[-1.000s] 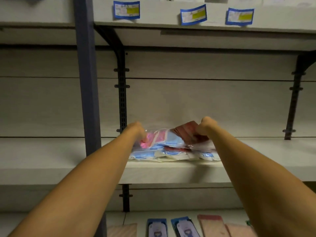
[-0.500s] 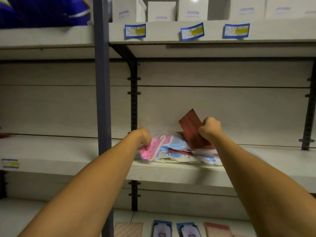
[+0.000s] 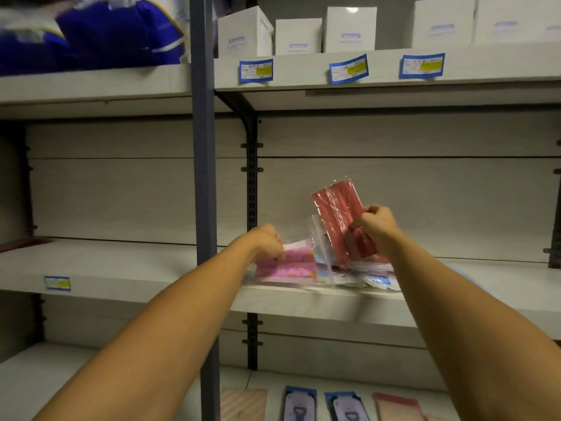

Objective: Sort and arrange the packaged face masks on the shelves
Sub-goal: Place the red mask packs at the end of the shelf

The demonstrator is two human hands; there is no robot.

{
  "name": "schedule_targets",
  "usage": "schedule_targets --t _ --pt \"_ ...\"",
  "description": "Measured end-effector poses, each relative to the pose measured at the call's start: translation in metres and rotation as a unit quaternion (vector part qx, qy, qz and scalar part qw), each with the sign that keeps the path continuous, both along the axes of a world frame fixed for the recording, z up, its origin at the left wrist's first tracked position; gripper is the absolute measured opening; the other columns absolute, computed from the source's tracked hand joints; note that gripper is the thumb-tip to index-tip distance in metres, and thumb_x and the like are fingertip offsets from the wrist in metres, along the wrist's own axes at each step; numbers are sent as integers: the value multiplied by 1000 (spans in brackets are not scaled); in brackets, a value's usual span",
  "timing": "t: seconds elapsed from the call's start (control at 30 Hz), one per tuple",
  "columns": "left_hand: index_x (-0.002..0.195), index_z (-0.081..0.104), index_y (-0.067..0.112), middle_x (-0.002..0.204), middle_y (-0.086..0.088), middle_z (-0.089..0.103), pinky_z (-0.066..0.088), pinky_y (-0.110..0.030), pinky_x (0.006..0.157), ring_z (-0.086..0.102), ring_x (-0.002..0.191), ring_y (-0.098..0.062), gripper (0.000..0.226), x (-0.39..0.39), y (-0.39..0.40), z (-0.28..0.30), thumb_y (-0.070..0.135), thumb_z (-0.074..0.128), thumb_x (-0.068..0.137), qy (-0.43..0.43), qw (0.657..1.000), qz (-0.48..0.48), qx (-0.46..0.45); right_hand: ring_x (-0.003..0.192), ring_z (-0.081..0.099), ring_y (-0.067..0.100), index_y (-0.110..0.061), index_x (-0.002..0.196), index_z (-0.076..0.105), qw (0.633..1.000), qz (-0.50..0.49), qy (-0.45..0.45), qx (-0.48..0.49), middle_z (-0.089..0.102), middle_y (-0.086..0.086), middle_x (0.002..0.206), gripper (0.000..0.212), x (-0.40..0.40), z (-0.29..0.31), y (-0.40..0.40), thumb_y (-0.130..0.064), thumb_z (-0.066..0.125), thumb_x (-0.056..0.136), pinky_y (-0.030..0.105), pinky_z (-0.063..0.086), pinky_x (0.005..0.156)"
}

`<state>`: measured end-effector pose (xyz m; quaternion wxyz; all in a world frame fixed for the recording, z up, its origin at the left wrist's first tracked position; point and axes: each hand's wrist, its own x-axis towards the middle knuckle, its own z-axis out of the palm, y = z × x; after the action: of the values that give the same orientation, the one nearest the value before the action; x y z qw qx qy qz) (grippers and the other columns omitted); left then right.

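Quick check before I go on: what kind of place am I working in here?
Probably a shop or pharmacy stockroom: shelves with price labels on the edges, white boxes above, and a pile of packaged masks.

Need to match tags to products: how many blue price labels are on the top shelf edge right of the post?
3. The left label, the middle label and the right label sit along that upper shelf edge, below the white boxes. More could lie beyond the frame's right edge.
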<state>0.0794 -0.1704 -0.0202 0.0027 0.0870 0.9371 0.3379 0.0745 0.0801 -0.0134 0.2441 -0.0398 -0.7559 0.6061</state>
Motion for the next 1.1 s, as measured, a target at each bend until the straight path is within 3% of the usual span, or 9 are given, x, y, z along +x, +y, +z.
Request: schedule_targets --t 0.07,0.17,0.23,0.37,0.5,0.63,0.8,0.9,1.1 --pt "109 63 12 107 -6 62 60 -32 60 66 88 -21 32 12 -8 8 -5 71 83 8 999 -33 -6 68 65 31 -5 97 66 998 41 1 -37 66 18 85 25 6 3 -6 12 62 79 43 59 69" --pt "125 57 19 114 0 57 61 -39 79 64 100 -24 50 25 -29 17 1 76 83 8 997 -74 -12 79 71 37 -3 101 71 995 82 0 -59 72 21 92 24 11 3 -23 6 65 80 49 60 79" --pt "133 57 15 123 -5 62 61 -45 86 68 104 -28 59 34 -47 21 5 82 80 -23 995 -94 39 81 71 39 -5 96 72 992 96 5 -76 73 22 94 17 17 3 -42 1 71 79 54 59 82" --pt "122 64 3 117 -11 72 61 -44 88 74 102 -27 41 55 -93 27 9 79 85 -124 967 -121 189 79 65 38 -4 90 72 985 132 25 -110 68 22 89 11 28 6 -91 -1 72 80 59 56 77" --pt "116 68 4 125 -19 68 54 -49 101 68 113 -32 27 65 -155 29 4 70 89 -99 953 -109 264 76 66 34 0 84 70 980 151 53 -122 68 20 84 9 38 9 -142 8 66 82 45 56 75" --pt "109 73 1 114 -16 74 39 -48 116 65 117 -30 26 75 -226 26 2 77 84 -62 951 -72 294 82 69 26 -2 91 70 980 177 55 -78 71 12 88 6 53 13 -190 1 70 86 36 55 72" --pt "118 67 0 103 -13 77 63 -36 78 76 93 -26 35 103 -312 15 7 78 85 19 962 0 273 98 72 27 -8 106 67 973 220 61 -43 73 10 107 19 70 18 -249 -11 73 88 41 57 82" --pt "114 67 -4 98 -14 77 64 -35 72 77 89 -26 32 117 -362 5 4 78 84 44 954 46 291 100 71 29 -11 107 68 970 234 51 -35 73 9 108 21 73 14 -289 -14 75 87 48 57 90" --pt "105 66 -3 98 -17 75 59 -25 57 77 76 -21 28 138 -446 -10 0 80 82 118 928 148 323 97 70 27 -9 100 68 968 249 10 -9 73 9 103 17 64 2 -375 -10 77 86 40 56 81"
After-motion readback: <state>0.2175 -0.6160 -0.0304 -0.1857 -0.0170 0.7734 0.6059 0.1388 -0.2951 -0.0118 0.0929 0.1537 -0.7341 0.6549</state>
